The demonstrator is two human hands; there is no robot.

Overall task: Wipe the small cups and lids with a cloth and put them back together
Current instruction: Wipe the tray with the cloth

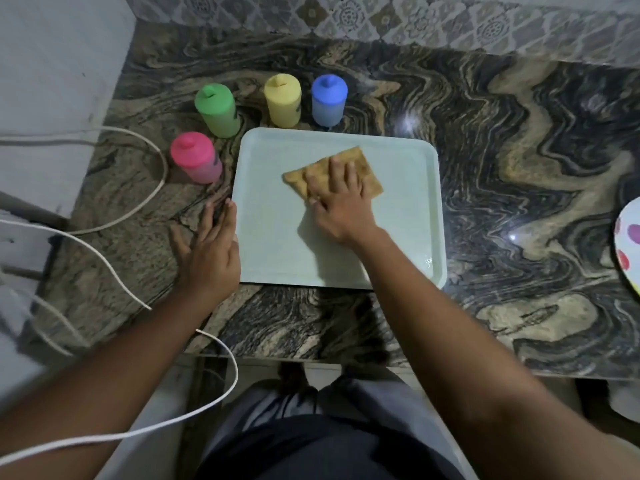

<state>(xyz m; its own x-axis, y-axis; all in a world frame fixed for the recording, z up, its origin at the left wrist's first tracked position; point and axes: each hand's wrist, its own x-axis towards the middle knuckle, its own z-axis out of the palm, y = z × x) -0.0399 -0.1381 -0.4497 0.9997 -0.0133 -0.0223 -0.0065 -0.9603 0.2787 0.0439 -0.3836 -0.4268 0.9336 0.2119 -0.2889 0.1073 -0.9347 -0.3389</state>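
The four small cups stand upright with their lids on, each lid matching its cup and topped by a small nub: a pink cup [195, 157], a green cup [216, 110], a yellow cup [282, 100] and a blue cup [328, 100]. The pink one stands just beyond the left hand's [209, 247] fingertips. The other three stand in a curved row farther out, beyond both hands.

The folded tan cloth [369, 178] lies on a pale tray [408, 209], directly under the right hand [337, 206], whose spread, straight fingers press it flat. The left hand lies relaxed, fingers extended, against the tray's left edge on the marbled countertop [519, 168], grasping nothing. No cup touches either hand.
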